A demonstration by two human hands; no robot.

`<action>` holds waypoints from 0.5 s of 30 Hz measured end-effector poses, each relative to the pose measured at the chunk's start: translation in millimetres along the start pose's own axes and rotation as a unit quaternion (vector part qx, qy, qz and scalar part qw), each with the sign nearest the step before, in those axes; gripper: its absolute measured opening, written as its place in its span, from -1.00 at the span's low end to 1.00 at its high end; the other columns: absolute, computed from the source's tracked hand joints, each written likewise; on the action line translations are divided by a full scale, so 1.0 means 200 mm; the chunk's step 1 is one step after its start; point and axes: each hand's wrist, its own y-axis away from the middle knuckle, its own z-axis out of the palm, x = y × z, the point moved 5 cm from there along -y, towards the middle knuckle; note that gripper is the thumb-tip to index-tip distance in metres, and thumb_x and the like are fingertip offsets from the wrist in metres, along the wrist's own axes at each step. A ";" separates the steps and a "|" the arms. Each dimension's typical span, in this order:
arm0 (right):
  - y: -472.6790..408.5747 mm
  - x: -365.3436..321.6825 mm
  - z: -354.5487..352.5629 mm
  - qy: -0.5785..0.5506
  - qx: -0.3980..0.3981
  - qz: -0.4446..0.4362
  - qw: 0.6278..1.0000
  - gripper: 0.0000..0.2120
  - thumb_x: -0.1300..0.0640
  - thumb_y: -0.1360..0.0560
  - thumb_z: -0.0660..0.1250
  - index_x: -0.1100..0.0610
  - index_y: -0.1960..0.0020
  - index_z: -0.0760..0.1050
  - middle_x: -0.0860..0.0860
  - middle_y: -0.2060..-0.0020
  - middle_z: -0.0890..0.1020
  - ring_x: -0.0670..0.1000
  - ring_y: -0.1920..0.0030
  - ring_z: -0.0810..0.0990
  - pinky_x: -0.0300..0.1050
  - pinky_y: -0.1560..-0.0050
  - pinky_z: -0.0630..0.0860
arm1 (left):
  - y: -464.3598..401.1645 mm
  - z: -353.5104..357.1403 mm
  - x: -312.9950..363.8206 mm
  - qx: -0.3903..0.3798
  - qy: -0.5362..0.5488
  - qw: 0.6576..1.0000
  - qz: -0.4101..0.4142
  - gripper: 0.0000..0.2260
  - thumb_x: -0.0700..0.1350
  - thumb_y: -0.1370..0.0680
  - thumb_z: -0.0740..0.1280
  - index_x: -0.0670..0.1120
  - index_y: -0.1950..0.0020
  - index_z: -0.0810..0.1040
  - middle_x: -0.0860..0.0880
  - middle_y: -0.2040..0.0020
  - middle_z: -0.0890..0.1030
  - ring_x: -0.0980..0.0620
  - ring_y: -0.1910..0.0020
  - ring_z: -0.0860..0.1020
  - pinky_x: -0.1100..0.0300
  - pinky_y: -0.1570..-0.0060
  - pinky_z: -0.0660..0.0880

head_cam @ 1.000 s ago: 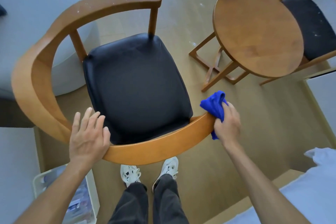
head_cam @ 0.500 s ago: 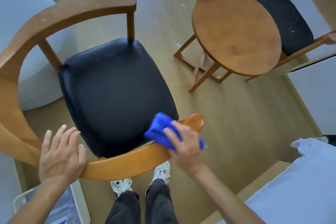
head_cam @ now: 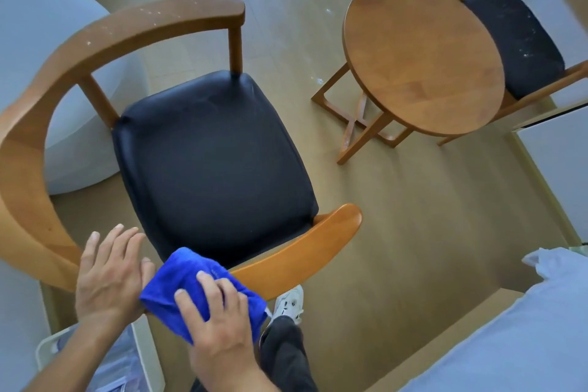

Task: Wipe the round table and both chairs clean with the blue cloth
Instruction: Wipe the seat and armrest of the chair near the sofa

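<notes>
Bunching the soft, limp blue cloth (head_cam: 203,289) under gripping fingers, the right hand (head_cam: 219,325) is pressing it onto the rigid chair rail (head_cam: 296,251) beside the flat, open left hand (head_cam: 108,277).

Single head-worn view, steeply downward, close over the near chair (head_cam: 216,149).

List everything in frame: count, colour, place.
chair: 1, wood with black seat, centre-left
second chair: 1, wood with black seat, behind table, top right
round table: 1, brown wood, upper right
blue cloth: 1, on near armrest
sofa: 1, grey, left
bin: 1, white, bottom left
bed: 1, pale, bottom right
shoe: 1, white, below armrest
left hand: flat on rail
right hand: pressing cloth
</notes>
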 end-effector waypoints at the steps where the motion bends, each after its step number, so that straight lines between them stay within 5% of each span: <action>1: -0.02 0.05 -0.03 0.011 0.003 -0.026 1.000 -0.76 0.15 -0.55 0.19 -0.02 -0.15 0.55 0.09 -0.19 0.58 0.14 -0.02 0.59 -0.05 0.09 0.49 | 0.00 0.00 0.00 0.006 0.004 1.000 -0.002 -0.56 -0.09 -0.50 0.03 -0.32 -0.12 0.56 -0.30 -0.17 0.58 -0.30 -0.26 0.50 -0.23 -0.42 0.21; 5: -0.04 0.55 -0.27 0.061 0.034 -0.084 0.994 -0.69 0.23 -0.50 0.31 0.07 -0.23 0.50 0.14 -0.22 0.53 0.18 -0.11 0.57 0.04 -0.01 0.51 | -0.01 -0.03 0.00 0.000 0.013 1.000 -0.014 -0.52 -0.06 -0.47 0.03 -0.34 -0.13 0.56 -0.32 -0.20 0.57 -0.32 -0.28 0.47 -0.16 -0.47 0.10; 10: -0.21 1.16 -0.58 0.107 0.071 0.155 0.980 -0.55 0.26 -0.42 0.37 0.15 -0.30 0.45 0.18 -0.26 0.46 0.21 -0.16 0.48 0.19 -0.10 0.51 | -0.01 -0.02 0.00 -0.023 0.016 0.999 -0.021 -0.50 -0.05 -0.46 0.04 -0.34 -0.15 0.56 -0.31 -0.21 0.57 -0.31 -0.29 0.46 -0.14 -0.47 0.08; 12: -0.23 1.14 -0.56 0.109 0.105 0.232 0.961 -0.54 0.29 -0.41 0.41 0.16 -0.30 0.45 0.19 -0.25 0.46 0.21 -0.15 0.48 0.21 -0.07 0.53 | -0.02 -0.02 0.00 -0.024 0.016 0.999 -0.021 -0.51 -0.06 -0.45 0.04 -0.34 -0.14 0.57 -0.31 -0.20 0.57 -0.30 -0.28 0.47 -0.13 -0.47 0.08; 15: -0.16 0.85 -0.40 0.151 0.097 0.185 0.966 -0.55 0.25 -0.35 0.37 0.12 -0.24 0.51 0.17 -0.25 0.50 0.21 -0.18 0.47 0.16 -0.09 0.50 | -0.02 -0.02 0.00 -0.026 0.015 0.999 -0.017 -0.51 -0.06 -0.45 0.05 -0.33 -0.14 0.58 -0.30 -0.20 0.57 -0.29 -0.28 0.48 -0.13 -0.47 0.09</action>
